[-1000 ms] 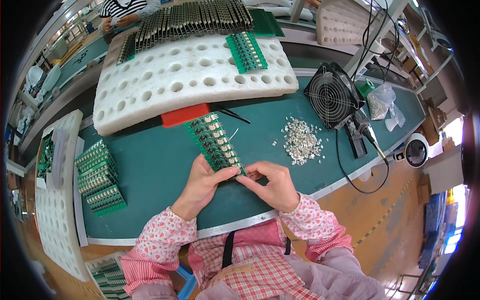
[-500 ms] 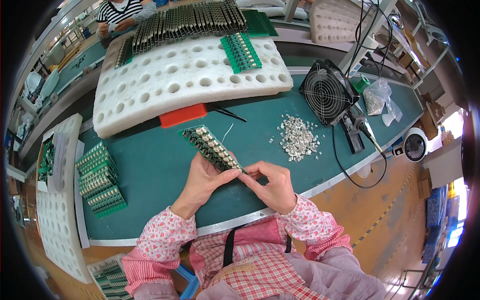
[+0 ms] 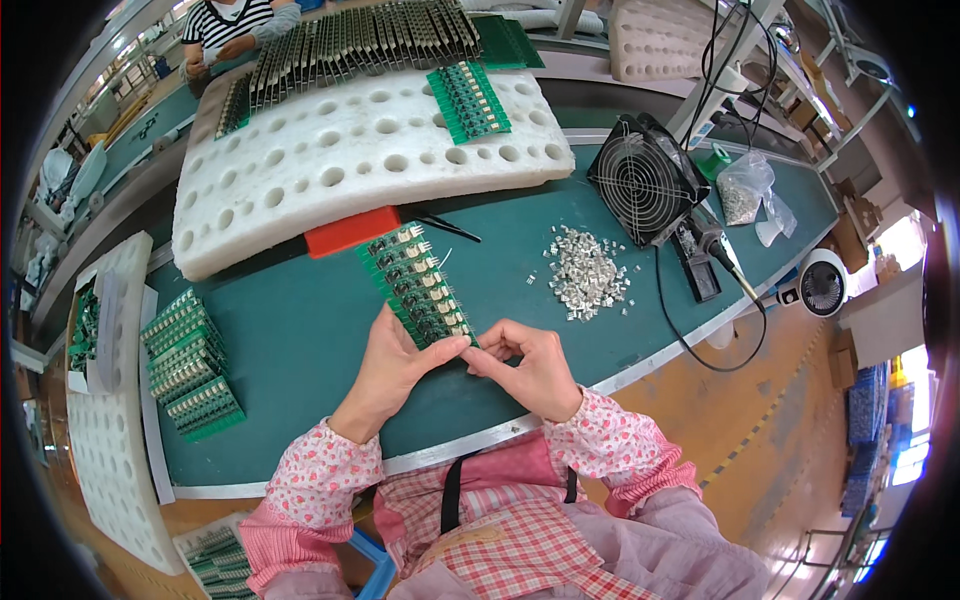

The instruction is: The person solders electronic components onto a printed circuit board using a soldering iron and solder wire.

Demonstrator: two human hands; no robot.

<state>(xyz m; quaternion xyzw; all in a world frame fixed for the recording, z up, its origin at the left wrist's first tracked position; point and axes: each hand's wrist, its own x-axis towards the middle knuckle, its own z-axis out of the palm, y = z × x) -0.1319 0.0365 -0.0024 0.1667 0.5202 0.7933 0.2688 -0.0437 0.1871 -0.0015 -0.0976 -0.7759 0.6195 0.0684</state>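
2 hands' [image 3: 392,358] [image 3: 528,362] grip clamped on long green bristly circuit strip [image 3: 415,283]

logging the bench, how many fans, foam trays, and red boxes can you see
fans: 2, black one and small white one
foam trays: 3, big one, one at the back, one at the left
red boxes: 1
total: 6
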